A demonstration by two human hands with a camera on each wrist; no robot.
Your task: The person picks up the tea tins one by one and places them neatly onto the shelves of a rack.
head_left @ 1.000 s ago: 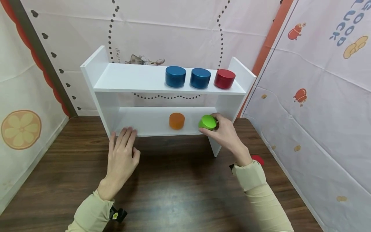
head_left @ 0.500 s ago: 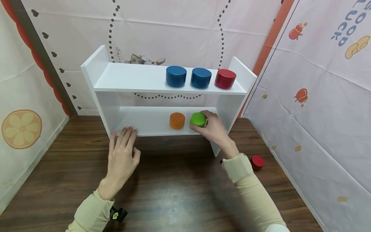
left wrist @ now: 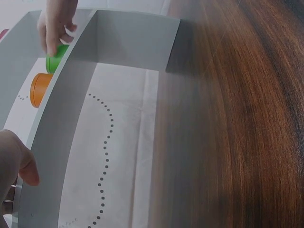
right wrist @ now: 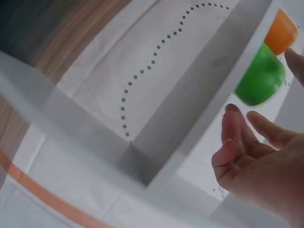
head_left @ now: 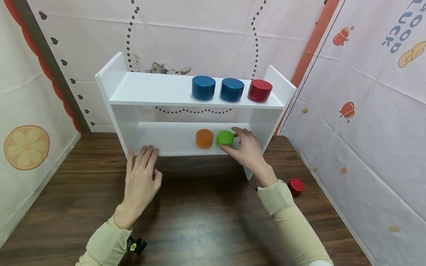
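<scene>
A white two-tier shelf (head_left: 196,103) stands on the table. On its lower board sit an orange cylinder (head_left: 204,138) and, just right of it, a green cylinder (head_left: 225,138). My right hand (head_left: 247,149) is spread around the green cylinder's right side. In the right wrist view its fingers (right wrist: 232,121) are apart from the green cylinder (right wrist: 261,76), with nothing in them. My left hand (head_left: 142,181) rests with straight fingers on the left front edge of the lower board; its thumb (left wrist: 29,168) shows by that edge in the left wrist view.
The upper board holds two blue cylinders (head_left: 203,88) (head_left: 232,89) and a red cylinder (head_left: 260,90). Another red cylinder (head_left: 296,187) lies on the dark wooden table (head_left: 199,221), right of my right forearm. Printed cloth walls (head_left: 359,147) close in the back and sides.
My right hand has carried the green cylinder left toward the orange one, set it down upright and loosened its fingers from it. The left hand has kept its place.
</scene>
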